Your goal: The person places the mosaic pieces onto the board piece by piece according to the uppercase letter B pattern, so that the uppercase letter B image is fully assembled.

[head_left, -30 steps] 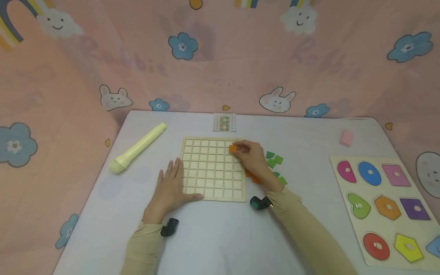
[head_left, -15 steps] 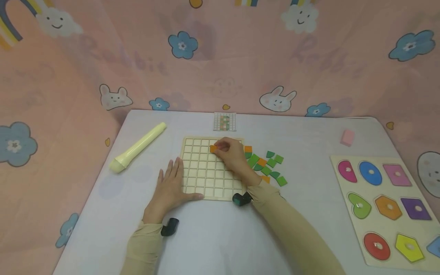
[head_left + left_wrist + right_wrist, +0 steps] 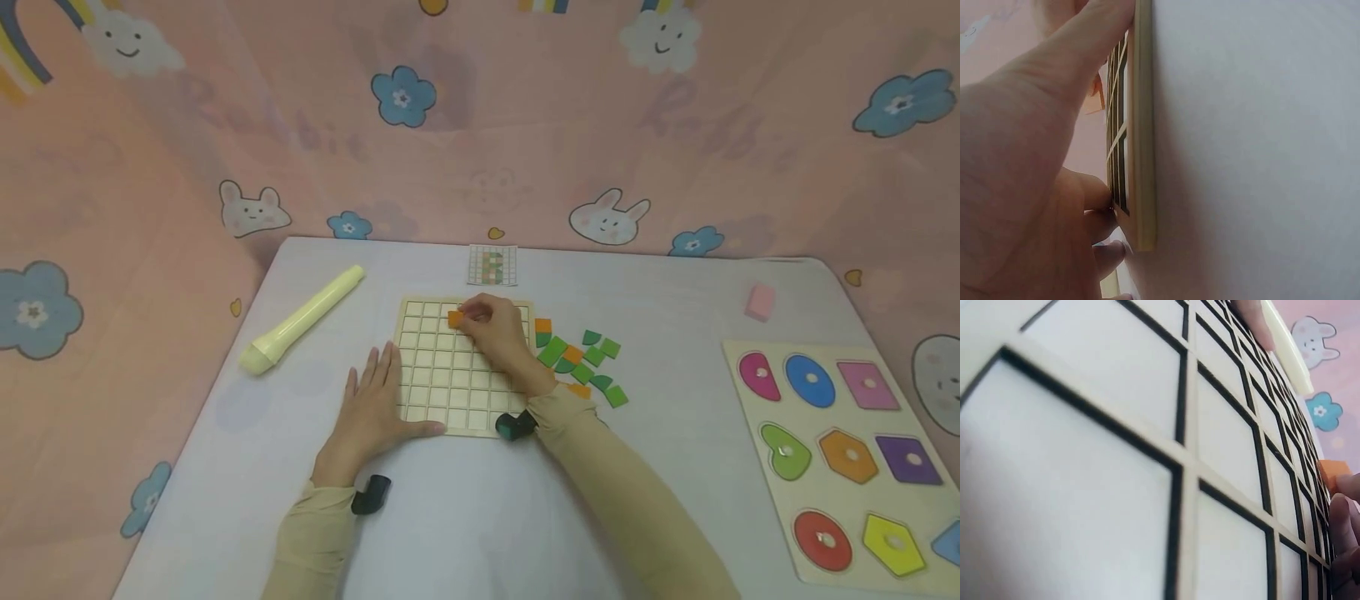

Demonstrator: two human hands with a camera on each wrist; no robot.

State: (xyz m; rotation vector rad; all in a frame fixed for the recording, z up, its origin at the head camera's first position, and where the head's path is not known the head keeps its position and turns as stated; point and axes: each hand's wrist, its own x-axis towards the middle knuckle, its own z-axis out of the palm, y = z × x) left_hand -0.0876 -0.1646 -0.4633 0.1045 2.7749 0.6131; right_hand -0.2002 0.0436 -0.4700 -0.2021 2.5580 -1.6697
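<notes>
A wooden grid board (image 3: 438, 379) lies flat on the white table. My left hand (image 3: 367, 421) rests against its left side, fingers spread along the edge and thumb along the near edge. In the left wrist view the thumb (image 3: 1094, 37) lies by the board's rim. Over the board's far rows, my right hand (image 3: 498, 333) pinches an orange square tile (image 3: 455, 319) between thumb and fingertips. That same orange tile (image 3: 1334, 472) shows at the right of the right wrist view. Beyond the board lies a small printed pattern card (image 3: 492, 266).
Right of the board lie several loose green tiles (image 3: 582, 372) and orange tiles (image 3: 573, 354). A pale yellow tube (image 3: 303, 321) lies at the left. At the right are a pink block (image 3: 760, 302) and a shape puzzle board (image 3: 813, 442).
My right hand has carried the orange tile leftward across the board's far rows, uncovering the loose tiles at the right. The left hand has stayed in place.
</notes>
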